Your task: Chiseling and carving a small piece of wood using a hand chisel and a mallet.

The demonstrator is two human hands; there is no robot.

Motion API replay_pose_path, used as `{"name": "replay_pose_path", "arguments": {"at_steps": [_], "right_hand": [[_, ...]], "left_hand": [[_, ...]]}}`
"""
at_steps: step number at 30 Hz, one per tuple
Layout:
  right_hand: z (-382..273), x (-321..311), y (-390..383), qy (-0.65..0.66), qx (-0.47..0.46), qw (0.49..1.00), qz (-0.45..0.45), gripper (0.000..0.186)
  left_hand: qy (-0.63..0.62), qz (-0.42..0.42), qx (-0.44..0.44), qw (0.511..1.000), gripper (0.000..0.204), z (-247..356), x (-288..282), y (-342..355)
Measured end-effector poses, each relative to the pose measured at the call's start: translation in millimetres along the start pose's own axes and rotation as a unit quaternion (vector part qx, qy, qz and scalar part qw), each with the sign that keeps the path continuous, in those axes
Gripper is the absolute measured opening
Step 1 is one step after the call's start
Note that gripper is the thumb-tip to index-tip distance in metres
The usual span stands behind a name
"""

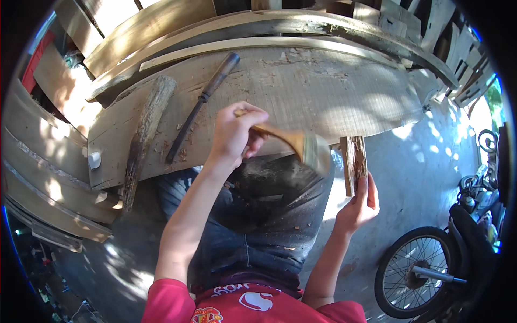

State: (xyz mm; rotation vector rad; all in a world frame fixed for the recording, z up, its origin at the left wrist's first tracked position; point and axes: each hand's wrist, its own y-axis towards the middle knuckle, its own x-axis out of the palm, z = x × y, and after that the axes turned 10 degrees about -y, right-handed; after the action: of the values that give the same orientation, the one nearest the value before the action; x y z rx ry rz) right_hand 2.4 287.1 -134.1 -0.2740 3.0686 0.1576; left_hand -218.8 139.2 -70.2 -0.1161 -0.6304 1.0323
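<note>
My left hand (pixel 237 132) is closed around the wooden handle of a flat paintbrush (pixel 293 141). Its bristle end, smeared by motion, points right over my thigh. My right hand (pixel 360 207) grips the lower end of a short, rough piece of wood (pixel 355 161), held upright beside the board's near edge. The brush and the wood are apart. Left of my left hand, a chisel (pixel 202 99) with a dark handle lies slantwise on the wide wooden board (pixel 301 91).
A weathered wood length (pixel 148 129) leans over the board's left end, near a small white object (pixel 94 160). Long planks (pixel 258 27) border the far side. Wood crumbs lie scattered on the board and my trousers. A motorbike wheel (pixel 416 272) stands at lower right on the concrete floor (pixel 425 161).
</note>
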Motion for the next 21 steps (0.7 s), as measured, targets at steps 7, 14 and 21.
{"name": "replay_pose_path", "arguments": {"at_steps": [7, 14, 21], "right_hand": [[-8, -10, -1, -0.007, -0.012, 1.0, 0.021, 0.03], [-12, -14, -1, -0.009, -0.019, 1.0, 0.021, 0.03], [-6, -10, -5, -0.012, 0.001, 1.0, 0.005, 0.032]], "left_hand": [[0.011, -0.071, 0.127, 0.989, 0.009, -39, 9, 0], [0.021, -0.096, 0.105, 0.99, 0.011, -45, 20, 1], [-0.076, -0.111, 0.04, 0.99, 0.013, -48, 13, 2]]}}
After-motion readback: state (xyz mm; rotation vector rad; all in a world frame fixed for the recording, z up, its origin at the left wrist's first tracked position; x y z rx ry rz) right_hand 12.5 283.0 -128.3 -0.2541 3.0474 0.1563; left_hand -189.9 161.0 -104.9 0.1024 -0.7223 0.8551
